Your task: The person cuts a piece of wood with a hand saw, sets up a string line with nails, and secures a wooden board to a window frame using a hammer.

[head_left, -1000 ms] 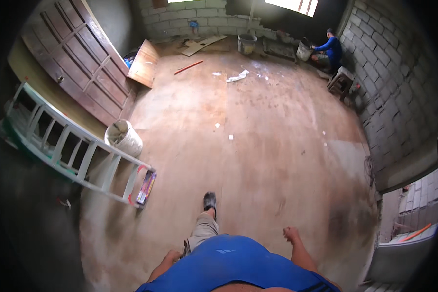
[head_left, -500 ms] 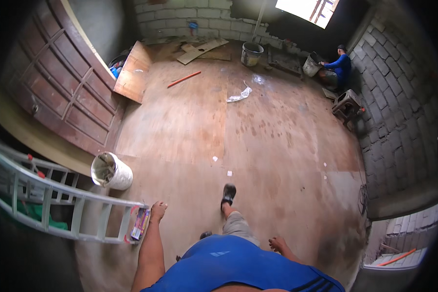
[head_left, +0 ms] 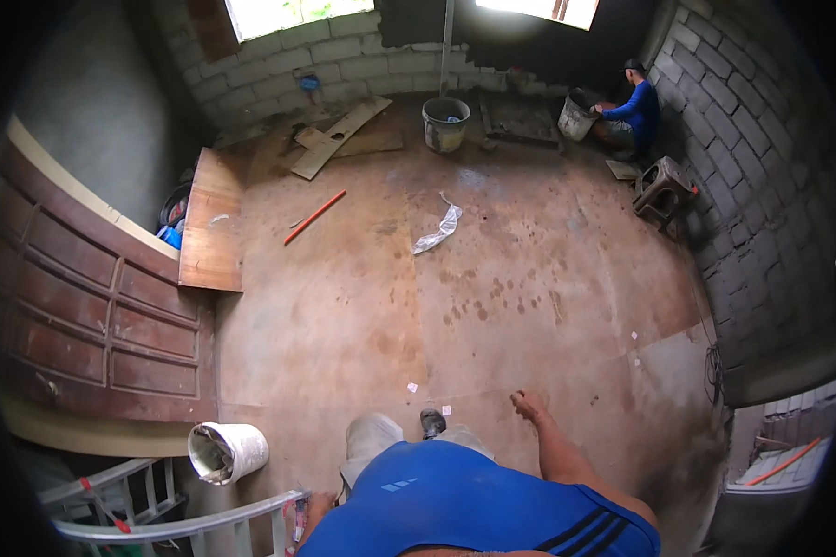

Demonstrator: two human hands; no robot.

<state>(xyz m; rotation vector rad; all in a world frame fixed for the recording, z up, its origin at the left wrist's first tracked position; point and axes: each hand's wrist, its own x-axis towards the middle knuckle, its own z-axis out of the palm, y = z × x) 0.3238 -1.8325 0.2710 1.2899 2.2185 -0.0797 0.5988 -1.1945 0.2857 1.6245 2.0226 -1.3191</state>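
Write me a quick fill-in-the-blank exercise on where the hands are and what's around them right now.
1. The left hand is close to one end of a metal ____.
2. The right hand is in the air above the brownish ____.
3. The white bucket is near the bottom edge of a brown panelled ____.
4. At upper right, the other person wears a top coloured ____.

Missing words: ladder; floor; door; blue.

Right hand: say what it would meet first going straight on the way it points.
Probably the floor ahead of the right hand; farther along roughly that line lies crumpled plastic. The hand's height is unclear.
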